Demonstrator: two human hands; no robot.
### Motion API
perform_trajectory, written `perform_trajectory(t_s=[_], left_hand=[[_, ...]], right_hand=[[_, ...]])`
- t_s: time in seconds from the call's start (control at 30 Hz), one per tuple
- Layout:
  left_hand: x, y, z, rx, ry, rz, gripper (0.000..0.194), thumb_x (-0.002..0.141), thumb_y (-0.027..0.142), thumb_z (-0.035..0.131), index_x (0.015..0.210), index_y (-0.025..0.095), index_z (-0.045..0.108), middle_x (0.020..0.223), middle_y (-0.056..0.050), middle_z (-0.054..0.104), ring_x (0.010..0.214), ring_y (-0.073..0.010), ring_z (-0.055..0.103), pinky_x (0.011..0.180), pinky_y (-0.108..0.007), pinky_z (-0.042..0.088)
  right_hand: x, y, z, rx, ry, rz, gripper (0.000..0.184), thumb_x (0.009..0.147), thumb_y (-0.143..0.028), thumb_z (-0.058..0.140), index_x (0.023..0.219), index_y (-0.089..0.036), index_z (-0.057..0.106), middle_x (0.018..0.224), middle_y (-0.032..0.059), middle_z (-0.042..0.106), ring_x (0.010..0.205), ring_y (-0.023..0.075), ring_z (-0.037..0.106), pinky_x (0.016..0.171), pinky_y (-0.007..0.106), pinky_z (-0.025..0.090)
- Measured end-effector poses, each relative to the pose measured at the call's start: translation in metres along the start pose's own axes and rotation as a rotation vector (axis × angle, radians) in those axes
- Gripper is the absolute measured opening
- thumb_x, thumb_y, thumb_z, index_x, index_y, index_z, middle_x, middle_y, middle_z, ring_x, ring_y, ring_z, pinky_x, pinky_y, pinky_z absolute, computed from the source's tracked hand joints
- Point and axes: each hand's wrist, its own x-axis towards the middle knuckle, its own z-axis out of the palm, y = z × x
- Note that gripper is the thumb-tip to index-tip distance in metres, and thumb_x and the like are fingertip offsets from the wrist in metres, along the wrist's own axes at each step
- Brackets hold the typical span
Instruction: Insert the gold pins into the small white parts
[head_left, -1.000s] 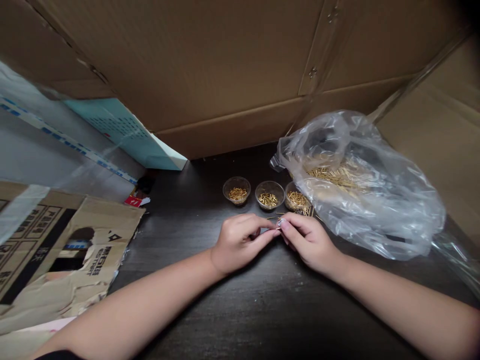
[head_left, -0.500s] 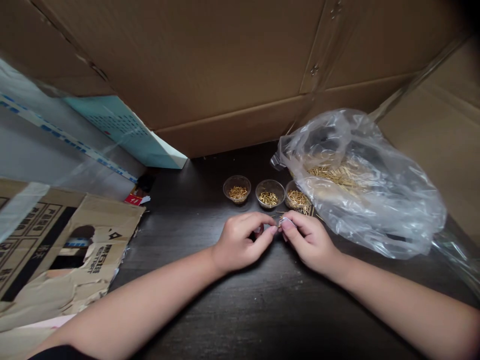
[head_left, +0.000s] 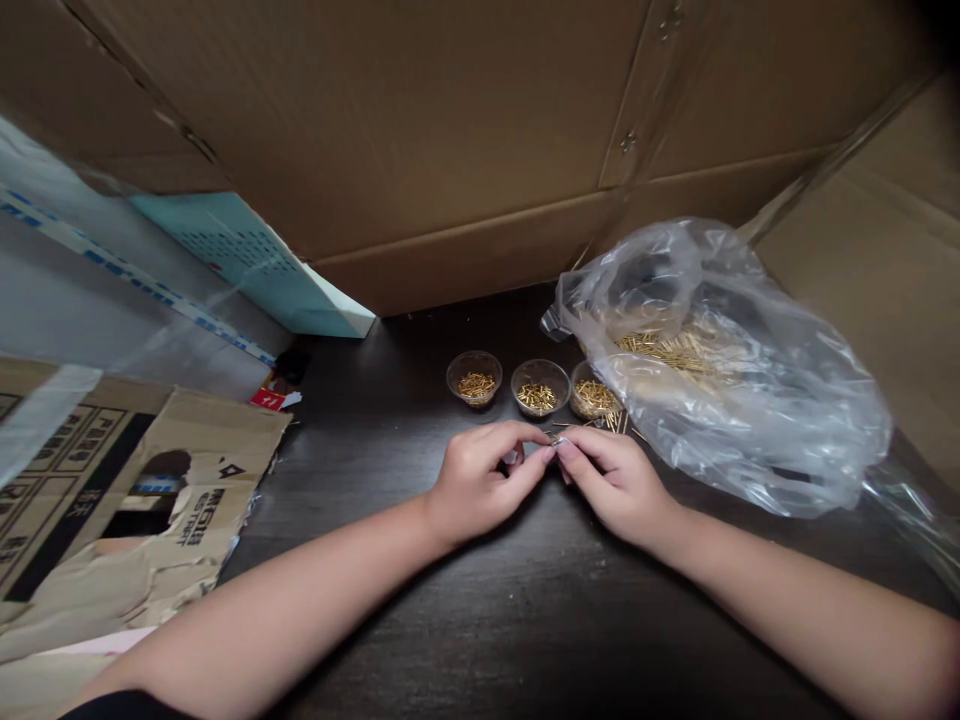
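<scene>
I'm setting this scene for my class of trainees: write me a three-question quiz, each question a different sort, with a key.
1. How many clear cups of gold-coloured pieces stand on the dark table?
2. Fill in, as the wearer sees it: the plastic bag lies to the ____ of the middle cup.
3. Choose one. The left hand is:
(a) inside the bag
(b) close to the right hand
(c) flat on the table

Key: 1. Three; 2. right; 3. (b)

“START” lettering (head_left: 186, 527), Chinese characters (head_left: 82, 505), torn cardboard (head_left: 191, 440)
</scene>
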Motion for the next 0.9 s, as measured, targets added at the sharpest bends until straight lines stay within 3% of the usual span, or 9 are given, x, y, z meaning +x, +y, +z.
perform_trajectory(t_s=[0.37,0.6,0.9], left_hand=[[-0.0017,-0.0029,-0.0012,0.074,-0.021,0.08,0.01,0.09,0.016,0.071,0.1,0.014,0.073,0.086,-0.004,0.078,0.066,-0.0107,0.068,0.062,-0.022,0.052],[-0.0032,-0.0015,-0.0011,0.183,-0.052,0.17,0.015,0.092,0.019,0.068,0.106,0.012,0.071,0.075,-0.003,0.075,0.054,-0.0101,0.061,0.058,-0.025,0.05],[0.0001,0.0,-0.0026,0.276,-0.138,0.17,0.016,0.096,0.025,0.064,0.105,0.013,0.068,0.081,-0.005,0.075,0.061,-0.0122,0.065,0.059,-0.025,0.048]], right_hand=[[0.0026,0.0016,-0.0012,0.037,-0.02,0.086,0.034,0.105,-0.031,0.049,0.074,-0.019,0.058,0.069,-0.0002,0.061,0.064,0.0133,0.056,0.063,0.026,0.043],[0.0027,0.001,-0.0001,0.067,0.002,0.15,0.035,0.105,-0.039,0.05,0.08,-0.019,0.063,0.069,0.0009,0.061,0.065,0.0151,0.057,0.061,0.026,0.044],[0.003,0.0027,0.0001,0.096,-0.007,0.184,0.036,0.104,-0.04,0.05,0.08,-0.018,0.065,0.07,0.0011,0.064,0.065,0.0148,0.057,0.062,0.026,0.045]])
